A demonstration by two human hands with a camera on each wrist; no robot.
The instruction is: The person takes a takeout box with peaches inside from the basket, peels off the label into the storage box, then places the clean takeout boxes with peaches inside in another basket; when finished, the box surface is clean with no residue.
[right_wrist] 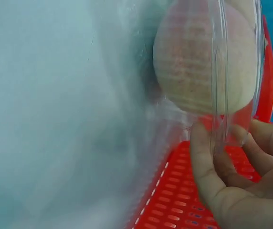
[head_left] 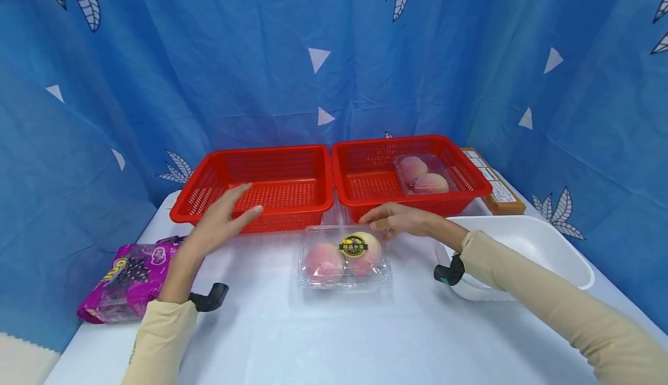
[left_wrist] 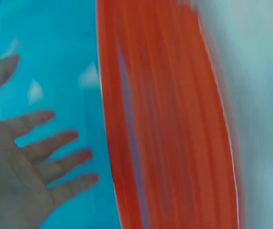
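Nearest the head camera, the beige right sleeve (head_left: pixel 563 309) crosses the lower right corner; the beige left sleeve (head_left: pixel 159 341) rises from the lower edge. Each wrist carries a small black camera, the left one (head_left: pixel 209 298) and the right one (head_left: pixel 450 270). The left hand (head_left: pixel 220 220) holds nothing: I see its fingers spread and the thumb well apart, near the front wall of the left red basket (head_left: pixel 282 222). The right hand (head_left: pixel 402 220) pinches the far right corner of a clear box (head_left: pixel 341 260), its fingers closed to the thickness of the plastic edge, as my right wrist view confirms. This box, with two pink and cream peaches inside and a black-and-gold label (head_left: pixel 353 246) on its lid, is at the middle of the white tabletop (head_left: pixel 334 338), in front of the two baskets; I cannot tell whether its base is fully down. The right red basket (head_left: pixel 443 202) stands beside the left one and contains a second clear box (head_left: pixel 424 175), also with two peaches. To the right are a white tray (head_left: pixel 522 240), partly behind the right forearm, and a brown carton (head_left: pixel 514 206). A purple grape-printed package (head_left: pixel 130 280) lies at left; a blue curtain (head_left: pixel 261 72) closes the background.
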